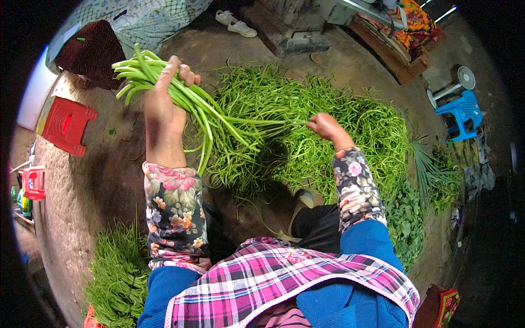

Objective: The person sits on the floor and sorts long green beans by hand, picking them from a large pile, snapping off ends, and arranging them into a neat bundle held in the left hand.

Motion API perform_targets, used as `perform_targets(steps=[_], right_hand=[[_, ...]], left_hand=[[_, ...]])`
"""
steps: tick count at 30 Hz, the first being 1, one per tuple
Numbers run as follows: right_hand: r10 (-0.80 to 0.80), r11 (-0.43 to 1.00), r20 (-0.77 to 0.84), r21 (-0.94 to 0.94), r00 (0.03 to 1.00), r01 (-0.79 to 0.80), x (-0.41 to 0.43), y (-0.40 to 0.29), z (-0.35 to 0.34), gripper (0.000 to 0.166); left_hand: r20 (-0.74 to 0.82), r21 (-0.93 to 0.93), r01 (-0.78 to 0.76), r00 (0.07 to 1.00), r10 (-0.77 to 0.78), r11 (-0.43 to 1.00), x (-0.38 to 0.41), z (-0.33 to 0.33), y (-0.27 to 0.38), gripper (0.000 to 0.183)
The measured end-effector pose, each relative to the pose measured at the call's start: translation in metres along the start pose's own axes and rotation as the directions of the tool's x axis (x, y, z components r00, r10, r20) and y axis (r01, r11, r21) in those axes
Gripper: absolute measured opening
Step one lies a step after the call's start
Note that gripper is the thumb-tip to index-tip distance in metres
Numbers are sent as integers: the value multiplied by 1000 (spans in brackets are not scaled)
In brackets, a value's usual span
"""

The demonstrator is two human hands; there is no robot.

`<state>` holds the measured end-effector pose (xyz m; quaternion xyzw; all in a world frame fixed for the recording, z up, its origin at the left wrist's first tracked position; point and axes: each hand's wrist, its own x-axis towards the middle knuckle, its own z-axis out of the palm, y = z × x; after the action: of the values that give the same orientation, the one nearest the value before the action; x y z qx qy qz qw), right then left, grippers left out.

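Observation:
My left hand [168,88], raised at the upper left, is closed around a bunch of long green stalks [197,100], their thicker ends fanned out past the thumb. Thin tips of some stalks stretch to the right, where my right hand [324,125] pinches them between its fingers. Beneath and between both hands spreads a large heap of loose green stalks [365,131] on the floor. Floral sleeve covers lie over both forearms.
More green stalks [119,279] are piled at the lower left. Leafy greens [406,225] and long leaves lie right of the heap. Around stand a red stool [67,125], a smaller red stool [35,183] and a blue plastic stool [461,115]. White shoes [242,28] rest at the top.

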<state>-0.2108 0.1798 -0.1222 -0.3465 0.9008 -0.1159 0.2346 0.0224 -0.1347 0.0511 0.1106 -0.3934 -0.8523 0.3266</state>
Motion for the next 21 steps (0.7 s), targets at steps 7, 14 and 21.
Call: perform_targets(steps=[7,14,21], right_hand=[[-241,970,-332,-51,912,238,-80,-62,-91,25],[-427,877,-340,69,838,475,-120,-130,-109,17],[-209,623,-428,635,879,457,-122,-133,-112,16]], left_hand=[[108,449,61,987,-122,891,-16,23,-38,20],[278,653,154,862,-423,741,-36,36,-90,26],[522,462,431,575,-630,775,-58,59,-91,38]])
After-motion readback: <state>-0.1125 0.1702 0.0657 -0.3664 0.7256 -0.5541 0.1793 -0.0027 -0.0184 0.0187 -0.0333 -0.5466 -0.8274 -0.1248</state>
